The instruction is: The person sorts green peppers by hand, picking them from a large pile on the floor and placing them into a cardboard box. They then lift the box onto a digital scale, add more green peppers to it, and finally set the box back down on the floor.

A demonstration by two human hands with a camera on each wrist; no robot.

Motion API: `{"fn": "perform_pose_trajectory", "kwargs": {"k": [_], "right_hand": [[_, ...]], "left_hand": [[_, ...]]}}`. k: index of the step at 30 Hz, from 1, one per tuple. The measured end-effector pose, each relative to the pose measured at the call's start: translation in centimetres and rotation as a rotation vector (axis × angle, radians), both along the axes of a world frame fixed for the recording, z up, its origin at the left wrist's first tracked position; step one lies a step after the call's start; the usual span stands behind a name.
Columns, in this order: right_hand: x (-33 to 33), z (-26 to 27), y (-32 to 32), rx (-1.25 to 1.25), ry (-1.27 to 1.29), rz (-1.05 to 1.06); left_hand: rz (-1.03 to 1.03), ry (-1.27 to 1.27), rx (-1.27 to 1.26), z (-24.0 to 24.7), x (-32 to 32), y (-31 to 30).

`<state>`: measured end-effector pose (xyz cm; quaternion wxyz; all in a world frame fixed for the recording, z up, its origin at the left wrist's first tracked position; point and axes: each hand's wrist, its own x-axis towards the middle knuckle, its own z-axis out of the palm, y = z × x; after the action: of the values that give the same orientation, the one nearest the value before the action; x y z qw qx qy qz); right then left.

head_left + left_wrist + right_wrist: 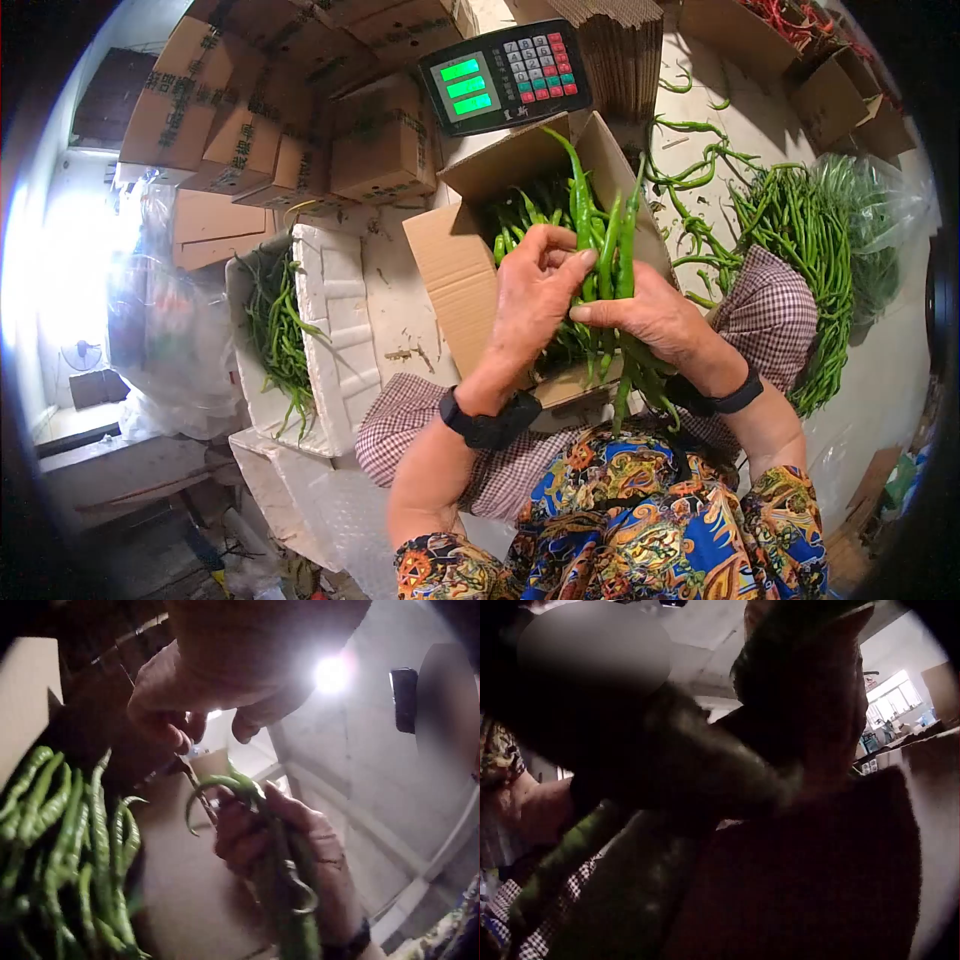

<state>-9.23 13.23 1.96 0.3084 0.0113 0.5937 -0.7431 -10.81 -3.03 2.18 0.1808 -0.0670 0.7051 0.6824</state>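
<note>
In the head view my right hand [655, 315] grips a bunch of long green chili peppers [625, 245], its thumb lying across them. Their tips point up, and the other ends hang below the hand. My left hand [540, 290] is close beside the bunch, fingers half bent at the peppers. The left wrist view shows a gap between this hand's thumb and fingers [180, 739], just above the gripped bunch [289, 900]. Under both hands stands an open cardboard box [450, 285] with more green peppers [515, 225] inside. The right wrist view is mostly dark.
A scale display [505, 78] stands behind the box. On the left are stacked cartons [240, 130] and a white foam box [340, 330] holding peppers. Loose peppers [690, 180] and a large pepper pile [800, 230] lie at right. Flattened cardboard [620, 60] stands at the back.
</note>
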Motion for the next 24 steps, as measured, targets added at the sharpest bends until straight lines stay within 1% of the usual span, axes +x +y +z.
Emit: {"fn": "perform_pose_trajectory", "kwargs": {"k": [1, 2, 3, 5, 6, 7, 9, 10, 11, 13, 14, 15, 17, 18, 19, 21, 23, 24], "right_hand": [[0.0, -0.1, 0.4, 0.036, -0.055, 0.054], [0.3, -0.8, 0.7, -0.048, -0.112, 0.046], [0.3, -0.8, 1.0, -0.049, -0.113, 0.045], [0.4, -0.6, 1.4, -0.171, -0.249, -0.085], [0.4, 0.0, 1.3, -0.132, -0.290, -0.172], [0.1, -0.4, 2.2, -0.124, -0.341, -0.172], [-0.4, -1.3, 3.1, -0.345, -0.403, -0.245], [-0.7, -0.5, 3.1, -0.380, -0.414, -0.295], [-0.8, -0.1, 3.1, -0.371, -0.413, -0.301], [-1.1, 0.5, 3.0, -0.395, -0.379, -0.324], [-1.1, 0.4, 3.0, -0.365, -0.339, -0.327], [-1.0, 0.1, 2.8, -0.361, -0.342, -0.336], [-1.1, -0.8, 2.5, -0.340, -0.308, -0.350], [-1.0, -0.9, 2.5, -0.313, -0.280, -0.304], [-0.9, -0.7, 2.2, -0.309, -0.275, -0.304], [-0.4, -0.4, 1.4, -0.276, -0.246, -0.317], [-0.1, -1.5, 1.4, -0.239, -0.204, -0.314], [0.0, -1.6, 1.5, -0.222, -0.165, -0.295]], "left_hand": [[-0.015, -0.040, 0.066, -0.5, -0.1, -0.4], [-0.057, -0.139, 0.112, -0.8, 0.1, -1.3], [-0.057, -0.140, 0.111, -0.9, 0.4, -1.8], [0.019, -0.225, 0.112, -1.0, 1.0, -2.8], [0.012, -0.244, 0.050, -0.6, 1.3, -3.3], [0.009, -0.248, 0.047, -0.8, 1.6, -3.9], [-0.052, -0.216, -0.181, -2.2, 1.9, -5.3], [-0.051, -0.210, -0.263, -3.6, 1.9, -5.9], [-0.056, -0.211, -0.255, -4.9, 2.3, -6.0], [-0.047, 0.163, -0.615, -4.5, 2.2, -5.2], [-0.002, 0.174, -0.568, -4.0, 2.7, -4.7], [-0.010, 0.171, -0.563, -2.2, 2.7, -3.7], [-0.158, -0.068, -0.185, 0.4, 2.8, -2.3], [-0.204, -0.063, -0.117, 0.9, 3.1, -1.3], [-0.250, -0.056, -0.048, 1.0, 3.5, -0.3], [-0.327, 0.013, -0.152, 0.0, 3.9, 0.7], [-0.191, 0.099, -0.072, -1.3, 4.5, 1.5], [-0.192, 0.102, -0.071, -1.1, 4.5, 1.3]]}}
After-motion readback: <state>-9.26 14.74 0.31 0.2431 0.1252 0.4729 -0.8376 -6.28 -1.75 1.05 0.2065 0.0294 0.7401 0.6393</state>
